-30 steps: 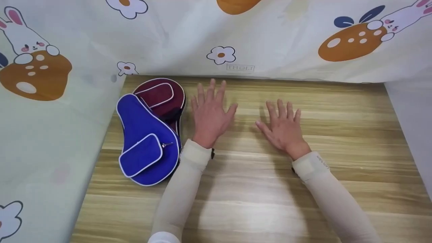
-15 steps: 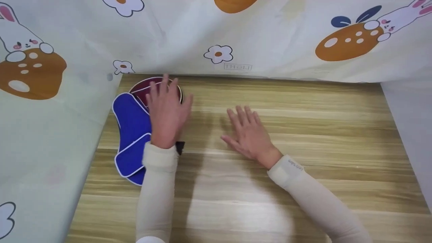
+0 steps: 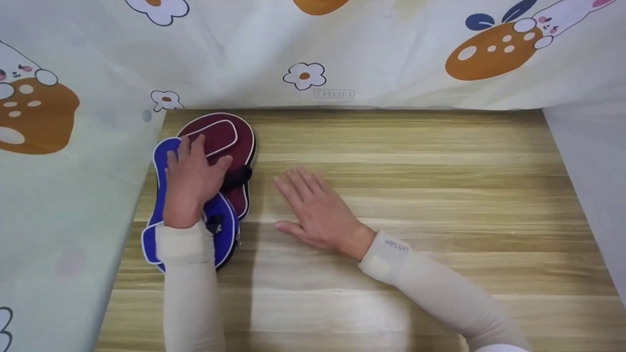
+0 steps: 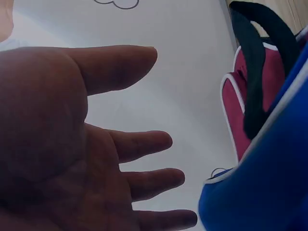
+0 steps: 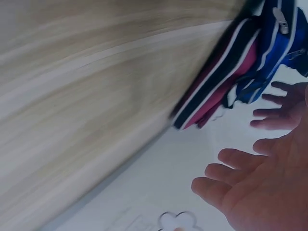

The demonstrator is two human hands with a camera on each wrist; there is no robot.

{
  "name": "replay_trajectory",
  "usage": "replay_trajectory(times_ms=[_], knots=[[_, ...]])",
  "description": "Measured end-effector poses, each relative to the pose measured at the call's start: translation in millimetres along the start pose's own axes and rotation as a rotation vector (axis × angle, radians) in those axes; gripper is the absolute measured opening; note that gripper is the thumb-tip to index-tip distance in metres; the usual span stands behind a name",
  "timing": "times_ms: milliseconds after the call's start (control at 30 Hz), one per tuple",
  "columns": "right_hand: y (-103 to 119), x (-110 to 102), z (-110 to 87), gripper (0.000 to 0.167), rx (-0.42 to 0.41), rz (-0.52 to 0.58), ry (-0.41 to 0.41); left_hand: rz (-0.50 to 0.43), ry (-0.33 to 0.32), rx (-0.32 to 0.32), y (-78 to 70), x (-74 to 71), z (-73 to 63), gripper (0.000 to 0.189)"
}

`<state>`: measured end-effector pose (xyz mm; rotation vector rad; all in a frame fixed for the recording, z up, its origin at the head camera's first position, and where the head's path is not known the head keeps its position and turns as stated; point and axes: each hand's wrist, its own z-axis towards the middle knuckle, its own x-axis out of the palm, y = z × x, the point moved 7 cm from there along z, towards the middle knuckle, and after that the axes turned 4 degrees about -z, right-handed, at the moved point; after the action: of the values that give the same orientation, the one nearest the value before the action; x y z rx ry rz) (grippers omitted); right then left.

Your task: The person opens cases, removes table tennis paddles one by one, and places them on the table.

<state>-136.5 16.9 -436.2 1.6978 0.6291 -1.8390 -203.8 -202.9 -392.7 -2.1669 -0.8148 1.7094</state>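
A blue paddle case (image 3: pixel 224 247) with white piping lies over part of a maroon paddle case (image 3: pixel 242 142) at the left of the wooden surface. Over the blue case hovers my left hand (image 3: pixel 190 181), fingers spread and holding nothing. In the left wrist view, its straight fingers and thumb stand apart from the blue case (image 4: pixel 260 183), beside which a black strap (image 4: pixel 254 72) loops over the maroon one. My right hand (image 3: pixel 323 215), flat with fingers extended, is above the wood to the right of both cases. The right wrist view shows the cases' zipped sides.
The wooden surface (image 3: pixel 415 171) extends to the right of the cases. A pale sheet printed with rabbits and flowers (image 3: pixel 234 58) walls off the back and left side. Another pale wall (image 3: pixel 587 161) stands at the right.
Both hands have moved left. My left hand has gone from the wood beside the cases to over the blue one; the cases lie in nearly the same place, the blue one slightly turned.
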Motion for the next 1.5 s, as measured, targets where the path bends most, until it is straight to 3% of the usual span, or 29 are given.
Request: replay_trajectory(times_ms=[200, 367, 733, 1033, 1167, 1267, 1500], knots=[[28, -5, 6.5, 0.086, -0.062, 0.012, -0.025, -0.018, -0.033, 0.039, -5.0, -15.5, -22.3, 0.081], [51, -1, 11.1, 0.089, -0.116, -0.023, -0.041, -0.014, -0.026, 0.015, 11.2, -26.6, -26.7, 0.083], [88, 12, 17.2, 0.095, -0.221, -0.031, -0.039, -0.052, 0.15, -0.102, 75.2, -14.7, -22.3, 0.091], [109, 21, 18.6, 0.09, -0.269, -0.054, -0.052, -0.112, 0.327, -0.144, 109.0, -3.9, -30.6, 0.099], [113, 22, 19.4, 0.087, -0.275, -0.069, -0.076, -0.135, 0.393, -0.157, 115.3, -0.4, -32.1, 0.106], [113, 24, 20.1, 0.085, -0.269, -0.073, -0.079, -0.135, 0.407, -0.162, 117.5, 1.5, -32.0, 0.109], [108, 30, 22.1, 0.091, -0.248, -0.026, -0.064, -0.105, 0.363, -0.123, 108.1, 4.1, -31.2, 0.106]])
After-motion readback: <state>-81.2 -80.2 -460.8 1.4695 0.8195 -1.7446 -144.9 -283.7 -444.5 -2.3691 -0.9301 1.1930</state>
